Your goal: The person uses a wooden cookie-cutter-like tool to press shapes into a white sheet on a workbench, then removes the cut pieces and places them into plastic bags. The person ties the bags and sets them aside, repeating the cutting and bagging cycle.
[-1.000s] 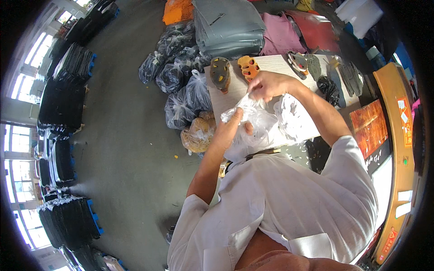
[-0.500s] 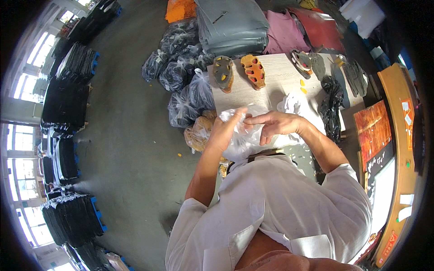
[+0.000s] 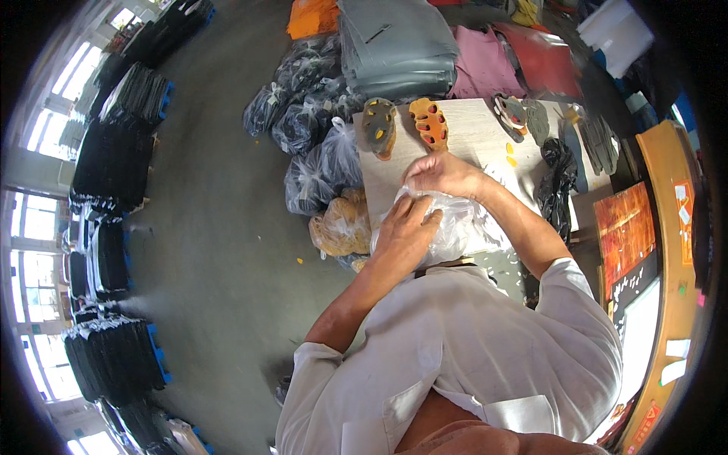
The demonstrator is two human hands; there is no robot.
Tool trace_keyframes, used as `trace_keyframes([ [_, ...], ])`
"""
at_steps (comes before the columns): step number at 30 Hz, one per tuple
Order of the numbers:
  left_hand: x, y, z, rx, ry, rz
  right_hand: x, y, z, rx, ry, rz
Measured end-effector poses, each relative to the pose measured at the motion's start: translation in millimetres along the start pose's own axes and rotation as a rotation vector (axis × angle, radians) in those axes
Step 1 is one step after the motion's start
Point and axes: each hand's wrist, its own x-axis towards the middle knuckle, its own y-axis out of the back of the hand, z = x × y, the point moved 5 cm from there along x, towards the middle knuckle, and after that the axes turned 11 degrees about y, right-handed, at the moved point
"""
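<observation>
A clear plastic bag [image 3: 453, 227] with whitish contents rests against my front at the table's near edge. My left hand [image 3: 409, 227] lies over its left side, fingers curled into the film. Higher up, my right hand [image 3: 442, 173] is closed with the fingertips together at the bag's top; a bit of film shows beneath it. What the bag contains cannot be made out. Beyond my hands, a dark cutting-die shape [image 3: 378, 129] with yellow spots and an orange one [image 3: 429, 123] with oval holes lie on the pale table [image 3: 478, 114].
Tied clear bags of dark pieces [image 3: 307, 178] and a bag of tan pieces [image 3: 341, 224] stand left of the table. Grey sheets [image 3: 398, 45] are stacked behind it. A black plastic bag [image 3: 557, 182] hangs at the right. Dark stacks on blue pallets [image 3: 114, 171] line the windows.
My right hand has moved up and left and its stretched fingers have closed at the bag's top. My left hand has come down and right onto the bag's side.
</observation>
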Motion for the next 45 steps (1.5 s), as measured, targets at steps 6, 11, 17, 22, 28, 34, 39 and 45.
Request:
trace_keyframes([
  [6, -13, -7, -9, -0.104, 0.103, 0.139, -16, 13, 19, 0.244, -0.052, 0.211],
  [11, -19, -11, -9, -0.123, 0.083, 0.32, -34, 13, 41, 0.003, -0.133, 0.139],
  [17, -18, -21, -2, -0.159, 0.05, 0.352, -46, 37, 6, 0.285, -0.067, 0.361],
  [22, -21, -25, -7, -0.278, 0.074, 0.235, -36, 20, -35, -0.218, 0.33, 0.051],
  [28, -50, -23, -30, -0.539, 0.361, 0.385, -39, 25, -18, -0.088, 0.245, 0.28],
  [34, -87, -41, -16, -0.28, 0.277, 0.271, -28, 66, 58, -0.2, -0.211, 0.462],
  [39, -99, -43, -35, -0.49, 0.614, 0.283, -29, 59, 98, 0.425, -0.297, 0.58],
  [45, -72, -63, -64, -1.307, 1.055, 0.332, -16, 48, 59, 0.152, 0.01, 0.441],
])
